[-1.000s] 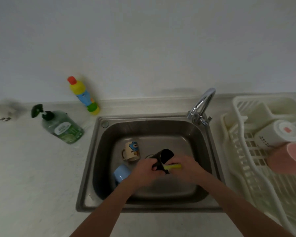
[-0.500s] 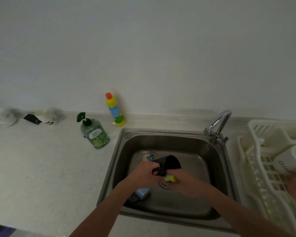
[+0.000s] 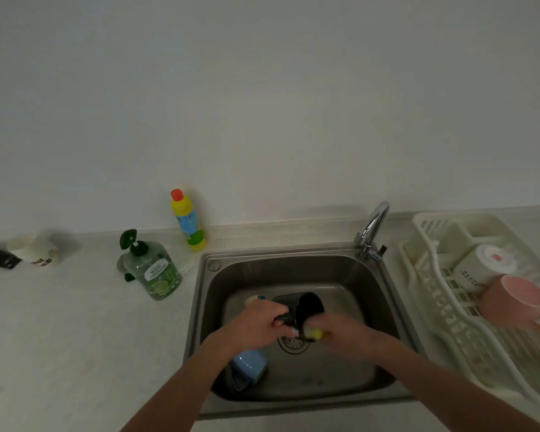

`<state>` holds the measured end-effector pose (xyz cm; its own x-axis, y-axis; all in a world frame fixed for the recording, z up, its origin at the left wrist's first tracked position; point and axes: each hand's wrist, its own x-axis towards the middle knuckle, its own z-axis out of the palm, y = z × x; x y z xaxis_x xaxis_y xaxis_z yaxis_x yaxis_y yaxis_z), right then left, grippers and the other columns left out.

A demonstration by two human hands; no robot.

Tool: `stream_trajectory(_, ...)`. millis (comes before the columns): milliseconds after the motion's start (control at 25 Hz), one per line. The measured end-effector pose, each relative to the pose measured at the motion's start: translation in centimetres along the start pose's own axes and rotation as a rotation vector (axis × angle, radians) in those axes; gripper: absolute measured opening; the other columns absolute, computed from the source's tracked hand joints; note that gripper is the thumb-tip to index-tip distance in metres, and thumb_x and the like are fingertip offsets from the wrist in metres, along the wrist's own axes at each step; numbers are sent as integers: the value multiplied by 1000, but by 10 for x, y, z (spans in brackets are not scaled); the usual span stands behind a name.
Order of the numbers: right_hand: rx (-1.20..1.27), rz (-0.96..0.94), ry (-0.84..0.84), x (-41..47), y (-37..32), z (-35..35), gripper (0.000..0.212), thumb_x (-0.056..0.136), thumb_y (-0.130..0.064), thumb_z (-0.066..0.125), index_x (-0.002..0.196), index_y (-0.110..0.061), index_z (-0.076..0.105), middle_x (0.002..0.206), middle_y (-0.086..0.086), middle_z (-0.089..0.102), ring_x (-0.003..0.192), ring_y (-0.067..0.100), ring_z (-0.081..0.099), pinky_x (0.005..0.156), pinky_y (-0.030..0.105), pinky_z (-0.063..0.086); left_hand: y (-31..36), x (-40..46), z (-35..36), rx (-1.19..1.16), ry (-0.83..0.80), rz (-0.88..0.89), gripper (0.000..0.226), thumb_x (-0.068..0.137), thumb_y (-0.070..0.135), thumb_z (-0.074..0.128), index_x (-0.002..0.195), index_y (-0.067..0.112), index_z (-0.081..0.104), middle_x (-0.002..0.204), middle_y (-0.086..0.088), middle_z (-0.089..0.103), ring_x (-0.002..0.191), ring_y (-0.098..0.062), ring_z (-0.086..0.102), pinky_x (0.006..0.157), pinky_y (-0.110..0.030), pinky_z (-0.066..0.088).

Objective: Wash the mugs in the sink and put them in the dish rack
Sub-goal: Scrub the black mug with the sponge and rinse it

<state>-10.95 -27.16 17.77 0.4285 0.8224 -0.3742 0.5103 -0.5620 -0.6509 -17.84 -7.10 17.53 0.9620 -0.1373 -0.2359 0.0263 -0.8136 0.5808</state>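
Scrubbing is under way over the sink (image 3: 384,310): black mug (image 3: 306,305) is gripped on its side by left hand (image 3: 259,322); yellow sponge (image 3: 314,333) is clutched by right hand (image 3: 343,333) at its rim. White mug (image 3: 480,266) and pink mug (image 3: 518,302) are already placed in dish rack (image 3: 449,319). Blue mug (image 3: 247,366) and a partly hidden cream mug (image 3: 256,299) are left unwashed.

Labels on the green soap bottle (image 3: 156,271) and white mug (image 3: 480,269) are too blurred to read.
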Motion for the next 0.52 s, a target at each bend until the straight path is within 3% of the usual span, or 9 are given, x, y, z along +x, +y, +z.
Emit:
stream_trajectory(40,-374,4,-67,4,-1,1,36,93,-7,51,124,-21,61,138,2,55,133,17,45,114,56,25,-3,-2,-2,12,-9,9,44,84,38,74,64,21,40,60,7,45,55,-3,41,54,-15,32)
stream_trajectory(80,-591,26,-51,9,0,4,41,94,-6,48,130,-23,57,146,-1,48,140,17,37,116,61,16,-6,-4,-4,27,-9,20,42,84,40,74,65,19,43,62,4,48,58,-7,44,58,-21,36)
stream_trajectory(120,-644,48,7,17,0,11,42,94,-8,47,132,-23,55,147,-1,47,141,18,36,117,62,16,-9,-6,-6,43,-1,28,40,84,41,74,66,18,46,65,3,50,61,-10,46,62,-26,40)
stream_trajectory(200,-291,143,160,30,-13,28,32,93,-19,49,123,-21,62,130,5,62,127,26,54,108,51,39,-13,-8,-10,42,22,45,38,84,42,73,67,17,49,66,4,52,63,-11,49,68,-32,45)
stream_trajectory(240,103,236,252,33,-26,35,28,92,-22,50,114,-17,67,117,9,68,114,28,62,99,45,49,-15,-9,-11,46,31,57,38,84,42,73,67,17,49,66,4,52,63,-11,49,68,-33,45)
stream_trajectory(320,775,398,320,38,-42,41,21,93,-17,53,102,-10,70,98,10,72,96,22,66,86,35,52,-23,-12,-13,84,39,102,39,85,43,72,67,19,47,67,4,52,64,-11,48,63,-29,39)
stream_trajectory(400,938,369,307,25,-50,42,14,89,-19,59,96,-12,69,91,3,68,90,15,62,84,30,48,-31,-16,-12,62,3,131,41,84,42,73,66,21,43,65,6,49,63,-10,46,58,-23,32)
stream_trajectory(440,761,259,254,14,-49,42,15,86,-24,60,94,-16,69,91,-5,67,90,12,61,85,28,47,-35,-18,-11,42,-24,136,43,84,41,74,64,23,41,62,8,46,61,-8,45,56,-20,32)
stream_trajectory(520,18,146,43,2,-44,41,25,89,-20,56,111,-21,68,111,-12,65,115,12,58,105,39,40,-38,-24,-10,19,-66,134,41,85,38,73,64,23,42,60,10,44,57,-4,42,56,-16,32)
